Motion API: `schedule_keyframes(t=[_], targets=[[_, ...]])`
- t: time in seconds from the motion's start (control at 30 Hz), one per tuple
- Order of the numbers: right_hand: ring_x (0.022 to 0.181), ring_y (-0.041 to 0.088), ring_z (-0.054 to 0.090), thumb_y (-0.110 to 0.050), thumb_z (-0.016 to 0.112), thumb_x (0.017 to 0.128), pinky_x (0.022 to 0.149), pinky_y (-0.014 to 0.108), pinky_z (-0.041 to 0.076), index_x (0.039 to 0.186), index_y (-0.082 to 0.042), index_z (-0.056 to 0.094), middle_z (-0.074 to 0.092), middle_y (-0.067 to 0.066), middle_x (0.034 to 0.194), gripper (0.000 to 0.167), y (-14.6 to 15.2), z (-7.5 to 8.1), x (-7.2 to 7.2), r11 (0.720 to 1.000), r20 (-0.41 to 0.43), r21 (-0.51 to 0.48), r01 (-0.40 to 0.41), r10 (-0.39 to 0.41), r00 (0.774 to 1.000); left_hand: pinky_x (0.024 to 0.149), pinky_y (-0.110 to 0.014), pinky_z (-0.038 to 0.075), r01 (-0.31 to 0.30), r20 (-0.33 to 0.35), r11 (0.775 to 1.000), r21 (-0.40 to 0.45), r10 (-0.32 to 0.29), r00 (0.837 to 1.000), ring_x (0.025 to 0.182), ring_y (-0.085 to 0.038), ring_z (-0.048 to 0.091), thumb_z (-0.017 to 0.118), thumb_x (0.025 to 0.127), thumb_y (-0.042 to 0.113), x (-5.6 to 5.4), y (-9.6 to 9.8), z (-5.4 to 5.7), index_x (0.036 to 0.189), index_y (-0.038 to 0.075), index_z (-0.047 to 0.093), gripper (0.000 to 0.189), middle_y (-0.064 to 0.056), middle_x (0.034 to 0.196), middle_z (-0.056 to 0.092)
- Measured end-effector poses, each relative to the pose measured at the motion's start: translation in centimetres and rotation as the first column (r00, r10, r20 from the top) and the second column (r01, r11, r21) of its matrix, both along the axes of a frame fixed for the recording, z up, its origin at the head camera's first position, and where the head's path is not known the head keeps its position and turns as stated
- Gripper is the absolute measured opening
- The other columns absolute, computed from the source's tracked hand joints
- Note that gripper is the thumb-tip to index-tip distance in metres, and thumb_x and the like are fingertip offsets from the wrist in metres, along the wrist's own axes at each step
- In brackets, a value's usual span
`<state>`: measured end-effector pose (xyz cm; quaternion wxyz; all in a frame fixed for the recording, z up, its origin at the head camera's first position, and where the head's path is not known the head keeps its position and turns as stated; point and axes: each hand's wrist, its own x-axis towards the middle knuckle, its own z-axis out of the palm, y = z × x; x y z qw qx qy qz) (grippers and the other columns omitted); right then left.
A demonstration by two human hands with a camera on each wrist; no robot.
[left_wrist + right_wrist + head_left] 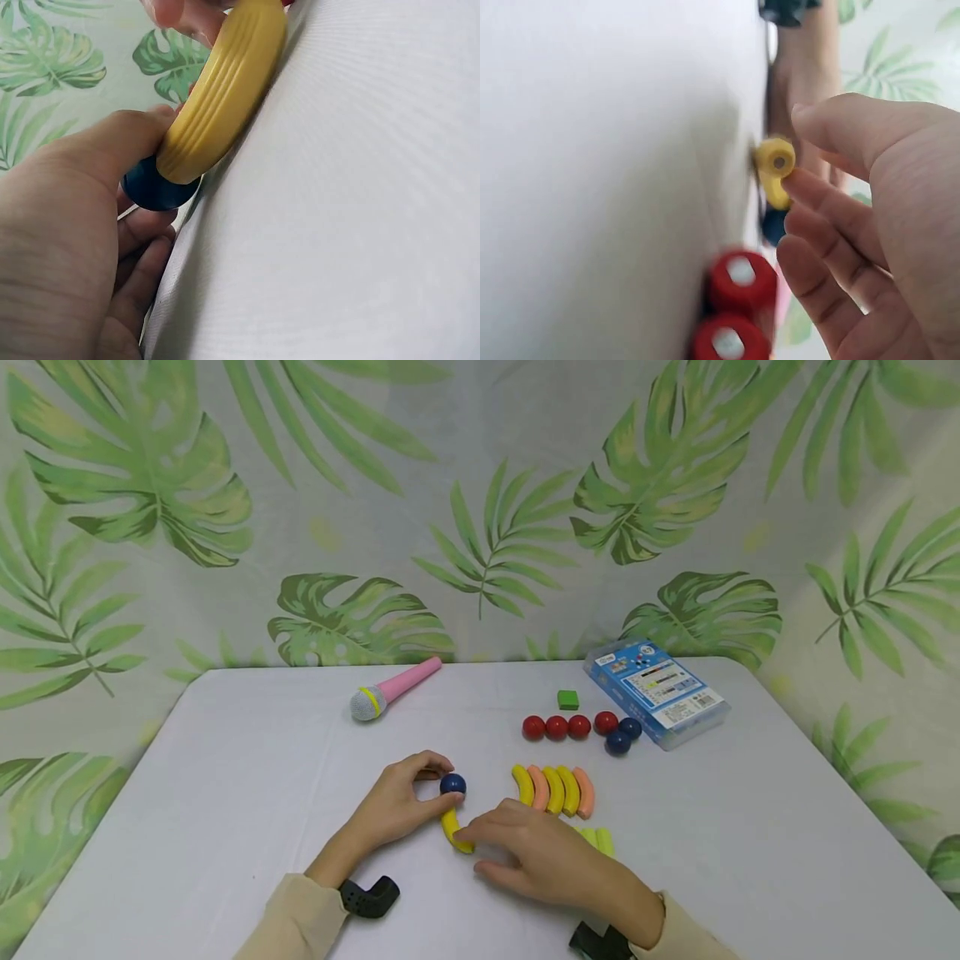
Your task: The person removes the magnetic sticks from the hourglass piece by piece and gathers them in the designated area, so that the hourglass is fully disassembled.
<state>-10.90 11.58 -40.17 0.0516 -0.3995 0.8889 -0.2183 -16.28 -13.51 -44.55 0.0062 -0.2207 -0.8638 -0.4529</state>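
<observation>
My left hand (396, 802) pinches a dark blue ball (452, 784) between thumb and fingers, close to the tabletop. One end of a yellow curved stick (450, 828) meets the ball; ridges run along the stick (229, 90) in the left wrist view. My right hand (540, 852) reaches in from the other side, an index fingertip at the stick's free end and the thumb held apart. That end shows a small metal disc in the right wrist view. Beside the right hand lie yellow and orange curved sticks (554, 790) in a row and light green sticks (604, 842), partly hidden.
Red balls (557, 727) and two blue balls (618, 742) lie beyond the curved sticks. A green block (567, 700) sits behind them, left of a blue-labelled plastic box (660, 692). Farther left lies a pink toy microphone (390, 692). A leaf-print cloth (495, 543) hangs behind the table.
</observation>
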Motion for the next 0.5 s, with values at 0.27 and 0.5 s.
schedule_keyframes(t=[0.27,0.5], targets=[[0.120,0.008,0.061,-0.037,0.069,0.100,0.100,0.032,0.056,0.131,-0.034,0.070,0.067,-0.012,0.129,0.031,-0.62,-0.80,0.44,0.999,-0.040,0.046,-0.024,0.026,0.999,0.099,-0.035,0.056,0.000,-0.022,1.000,-0.004,0.000,1.000,0.109,-0.012,0.069,0.083,0.089,0.038,0.12,0.10,0.12,0.121,0.017,0.070,0.040,0.007,0.114,0.071],[0.117,0.008,0.062,-0.032,0.071,0.100,0.097,0.028,0.056,0.128,-0.031,0.073,0.070,-0.012,0.127,0.028,-0.78,-0.88,0.53,1.000,-0.074,0.019,-0.016,0.017,0.997,0.101,-0.037,0.055,-0.007,-0.032,1.000,-0.015,0.007,0.999,0.111,-0.012,0.068,0.082,0.090,0.038,0.21,0.04,0.00,0.118,0.021,0.072,0.034,0.008,0.115,0.071]])
